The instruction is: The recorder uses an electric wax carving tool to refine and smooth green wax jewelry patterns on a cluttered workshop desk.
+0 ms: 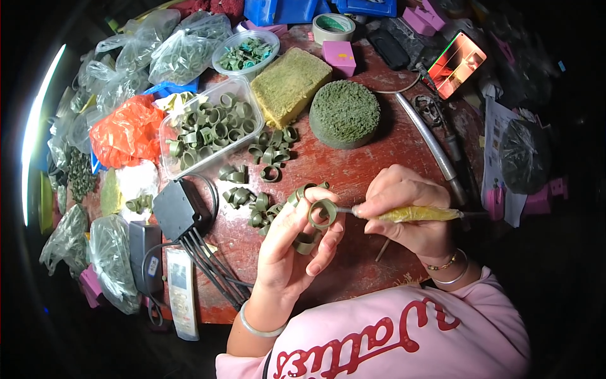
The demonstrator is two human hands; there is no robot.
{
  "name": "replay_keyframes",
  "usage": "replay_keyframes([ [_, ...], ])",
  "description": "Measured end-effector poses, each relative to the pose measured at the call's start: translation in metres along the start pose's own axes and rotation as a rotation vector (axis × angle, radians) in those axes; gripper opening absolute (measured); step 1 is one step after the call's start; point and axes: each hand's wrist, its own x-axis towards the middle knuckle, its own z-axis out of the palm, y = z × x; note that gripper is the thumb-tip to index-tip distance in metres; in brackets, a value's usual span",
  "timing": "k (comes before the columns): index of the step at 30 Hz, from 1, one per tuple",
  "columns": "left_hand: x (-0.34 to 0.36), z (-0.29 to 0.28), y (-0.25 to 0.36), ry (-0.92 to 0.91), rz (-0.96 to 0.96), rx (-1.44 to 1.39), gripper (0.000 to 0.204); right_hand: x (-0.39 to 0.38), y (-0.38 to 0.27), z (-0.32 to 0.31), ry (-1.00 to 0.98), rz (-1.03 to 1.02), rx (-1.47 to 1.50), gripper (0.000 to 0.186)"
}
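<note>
Hand work at a red tabletop, viewed from the worker's side and described from near to far. Nearest is the worker's pink shirt, with a pale bangle on the left wrist. The left hand holds a green ring upright, its fingers clamped on the band and its opening facing the worker; further rings sit among the same fingers. The right hand has its fingers closed on the yellow handle of a slender tool. The metal tip of the tool reaches the right edge of the ring; I cannot tell how far it enters.

To the left lie a white remote and a black box trailing cables. Loose rings are scattered between the box and the hands, and beyond them a clear tub holds many more. Behind the right hand, a metal pipe lies aslant. Farther back stand a round green block and, just beside it, a yellow sponge. At the far side are a bowl of green pieces, a roll of tape, a lit phone and blue bins.
</note>
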Motion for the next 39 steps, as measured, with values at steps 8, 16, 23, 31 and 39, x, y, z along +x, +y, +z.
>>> replay_keyframes([
  [8,-0.001,0.003,-0.003,0.09,0.093,0.192,0.026,-0.005,-0.013,0.007,0.105,0.258,0.02,0.019],
  [16,0.0,0.012,-0.011,0.244,0.215,0.474,0.038,-0.003,-0.005,0.009,-0.09,0.238,-0.134,0.01],
  [23,-0.001,0.012,-0.012,0.226,0.246,0.596,0.036,-0.005,-0.005,0.011,-0.11,0.326,-0.061,0.011],
  [31,0.002,0.02,-0.011,0.283,0.21,0.564,0.039,-0.006,-0.004,0.01,-0.091,0.294,-0.089,0.013],
  [39,0.0,0.011,-0.01,0.227,0.166,0.544,0.042,-0.005,-0.006,0.011,-0.071,0.256,-0.149,0.014],
])
